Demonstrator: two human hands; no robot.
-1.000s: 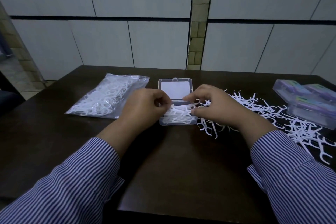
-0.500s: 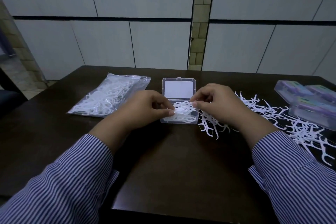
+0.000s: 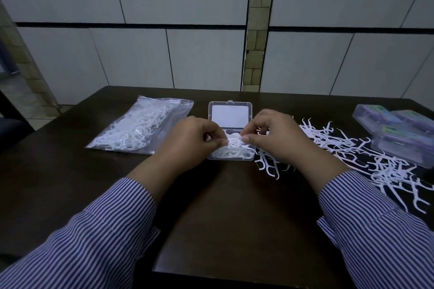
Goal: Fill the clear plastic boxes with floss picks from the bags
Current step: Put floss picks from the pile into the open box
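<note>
An open clear plastic box [image 3: 230, 110] lies in the middle of the dark table, its lid flat toward the wall and its tray holding white floss picks [image 3: 231, 152]. My left hand [image 3: 190, 142] and my right hand [image 3: 279, 138] meet over the tray, and both pinch a small bunch of floss picks just above the pile. A clear bag [image 3: 141, 128] full of floss picks lies to the left. Loose floss picks [image 3: 366, 157] are scattered to the right of the box.
Closed plastic boxes with purple and green labels [image 3: 399, 129] are stacked at the table's right edge. The table's near edge [image 3: 234, 274] runs just below my striped sleeves. A tiled wall stands behind the table.
Both hands have lifted slightly off the tray and closed in on a bunch of picks between them. The box and bag have not moved.
</note>
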